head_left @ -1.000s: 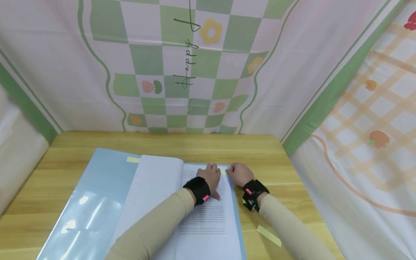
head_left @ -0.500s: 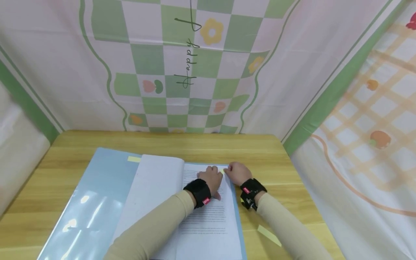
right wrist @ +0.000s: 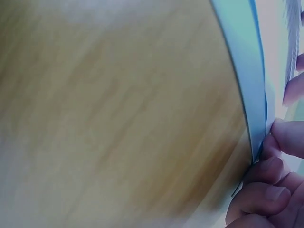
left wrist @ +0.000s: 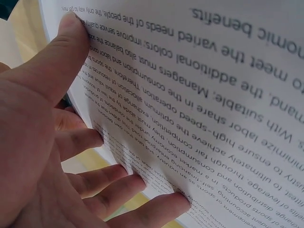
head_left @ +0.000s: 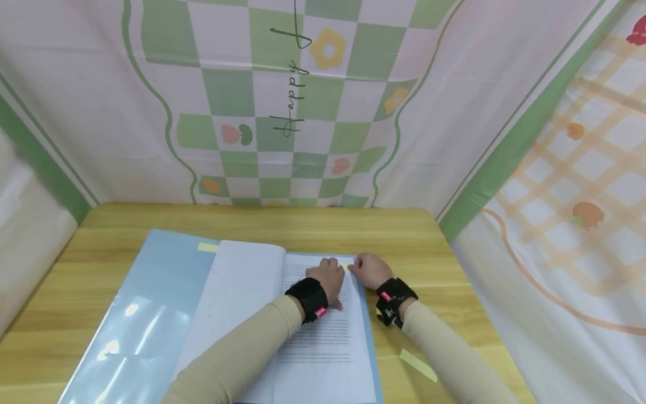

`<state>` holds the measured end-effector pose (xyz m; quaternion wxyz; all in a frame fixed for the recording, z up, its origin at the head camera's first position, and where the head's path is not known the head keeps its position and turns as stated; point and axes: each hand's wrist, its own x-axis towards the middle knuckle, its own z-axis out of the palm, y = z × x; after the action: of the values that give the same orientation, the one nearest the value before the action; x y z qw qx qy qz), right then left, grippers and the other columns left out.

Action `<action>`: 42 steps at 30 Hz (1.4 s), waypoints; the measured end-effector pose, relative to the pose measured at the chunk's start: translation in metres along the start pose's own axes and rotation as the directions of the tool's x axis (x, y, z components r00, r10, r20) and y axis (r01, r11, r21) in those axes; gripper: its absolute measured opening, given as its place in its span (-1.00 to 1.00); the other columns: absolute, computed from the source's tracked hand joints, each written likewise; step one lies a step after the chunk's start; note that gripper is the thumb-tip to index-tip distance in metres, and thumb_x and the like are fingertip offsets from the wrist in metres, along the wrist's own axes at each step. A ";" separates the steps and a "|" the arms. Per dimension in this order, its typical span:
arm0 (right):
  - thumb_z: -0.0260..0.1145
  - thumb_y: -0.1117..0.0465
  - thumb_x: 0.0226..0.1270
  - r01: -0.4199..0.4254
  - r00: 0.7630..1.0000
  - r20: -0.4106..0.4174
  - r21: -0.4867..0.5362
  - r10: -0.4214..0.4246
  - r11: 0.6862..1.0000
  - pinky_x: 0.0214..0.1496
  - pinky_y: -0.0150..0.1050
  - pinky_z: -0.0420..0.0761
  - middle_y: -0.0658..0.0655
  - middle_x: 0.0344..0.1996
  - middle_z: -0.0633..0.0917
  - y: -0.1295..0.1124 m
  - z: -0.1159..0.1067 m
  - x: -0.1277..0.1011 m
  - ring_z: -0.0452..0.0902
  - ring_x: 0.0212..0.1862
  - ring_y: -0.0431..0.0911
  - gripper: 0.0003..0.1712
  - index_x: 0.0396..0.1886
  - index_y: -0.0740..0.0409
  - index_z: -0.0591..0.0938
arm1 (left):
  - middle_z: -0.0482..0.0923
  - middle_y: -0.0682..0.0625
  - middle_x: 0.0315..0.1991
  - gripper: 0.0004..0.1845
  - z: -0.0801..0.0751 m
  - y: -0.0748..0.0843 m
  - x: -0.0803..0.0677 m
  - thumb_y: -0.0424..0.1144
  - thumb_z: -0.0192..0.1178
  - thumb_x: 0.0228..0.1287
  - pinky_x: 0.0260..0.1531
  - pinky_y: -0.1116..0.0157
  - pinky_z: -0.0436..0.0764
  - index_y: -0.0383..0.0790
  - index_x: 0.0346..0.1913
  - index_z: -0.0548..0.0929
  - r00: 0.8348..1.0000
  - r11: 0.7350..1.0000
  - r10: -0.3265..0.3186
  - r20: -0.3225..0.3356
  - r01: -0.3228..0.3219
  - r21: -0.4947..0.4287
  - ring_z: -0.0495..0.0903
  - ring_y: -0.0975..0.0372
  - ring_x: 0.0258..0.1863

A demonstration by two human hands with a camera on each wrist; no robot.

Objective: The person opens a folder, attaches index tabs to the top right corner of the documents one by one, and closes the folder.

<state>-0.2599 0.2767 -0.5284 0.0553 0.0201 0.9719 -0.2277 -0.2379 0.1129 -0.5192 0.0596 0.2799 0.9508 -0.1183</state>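
An open document lies in a blue folder, its right page covered in print. My left hand rests on the upper part of that page; in the left wrist view its fingers are spread and their tips touch the paper. At the page's upper right corner sits a pale yellow sticky strip. My right hand, fingers curled, pinches the strip's outer end by the page edge. The right wrist view shows the thumb and forefinger together beside the blue folder edge; the strip is mostly hidden there.
Another yellow strip lies on the wooden table by the right forearm. One more yellow strip is at the top of the folder's left cover. A patterned cloth hangs behind the table's far edge.
The right hand shifted slightly left toward the yellow strip, then a little back right. The left hand has slid slightly right on the page. The document and folder stay put.
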 end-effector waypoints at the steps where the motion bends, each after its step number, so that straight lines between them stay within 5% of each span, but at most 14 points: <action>1: 0.31 0.01 0.44 -0.006 1.000 0.006 -0.001 0.006 1.000 -0.57 -0.25 0.32 0.03 -0.67 0.49 0.001 0.000 0.001 0.41 -0.59 -0.07 -0.58 -0.62 0.06 0.49 | 0.40 -0.08 0.30 0.13 -0.001 0.000 0.000 0.56 0.37 -0.15 -0.27 0.03 0.73 -0.02 0.46 0.41 1.000 1.000 -0.001 -0.001 0.001 -0.004 0.46 0.11 0.17; 10: 0.30 0.00 0.44 -0.053 0.999 0.011 -0.008 0.054 0.999 -0.53 -0.23 0.34 0.01 -0.66 0.49 0.012 -0.006 0.003 0.40 -0.56 -0.08 -0.57 -0.63 0.03 0.48 | 0.39 -0.11 0.35 0.16 0.000 0.001 0.000 0.56 0.37 -0.16 -0.26 0.02 0.73 -0.03 0.48 0.39 1.000 1.000 -0.001 -0.004 0.001 0.009 0.46 0.09 0.19; 27: 0.33 -0.01 0.40 0.018 0.997 -0.068 -0.037 -0.021 0.999 -0.58 -0.25 0.26 -0.02 -0.73 0.44 -0.009 0.007 0.010 0.38 -0.62 -0.08 -0.52 -0.70 0.03 0.46 | 0.43 -0.14 0.25 0.16 0.020 0.004 0.014 0.58 0.42 -0.30 -0.34 -0.03 0.72 -0.03 0.39 0.49 0.998 1.000 -0.008 -0.069 0.007 -0.018 0.48 0.06 0.12; 42: 0.30 0.02 0.45 0.007 0.998 -0.065 -0.030 -0.009 1.000 -0.62 -0.26 0.29 -0.01 -0.73 0.43 0.001 0.004 0.011 0.39 -0.64 -0.09 -0.51 -0.69 0.03 0.44 | 0.40 -0.16 0.31 0.12 0.014 0.002 0.009 0.55 0.38 -0.15 -0.18 -0.05 0.72 -0.09 0.41 0.45 1.000 1.000 0.010 -0.029 -0.011 -0.024 0.47 0.05 0.20</action>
<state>-0.2701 0.2758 -0.5335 0.0232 0.0229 0.9766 -0.2126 -0.2435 0.1148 -0.5349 0.0499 0.2858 0.9515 -0.1027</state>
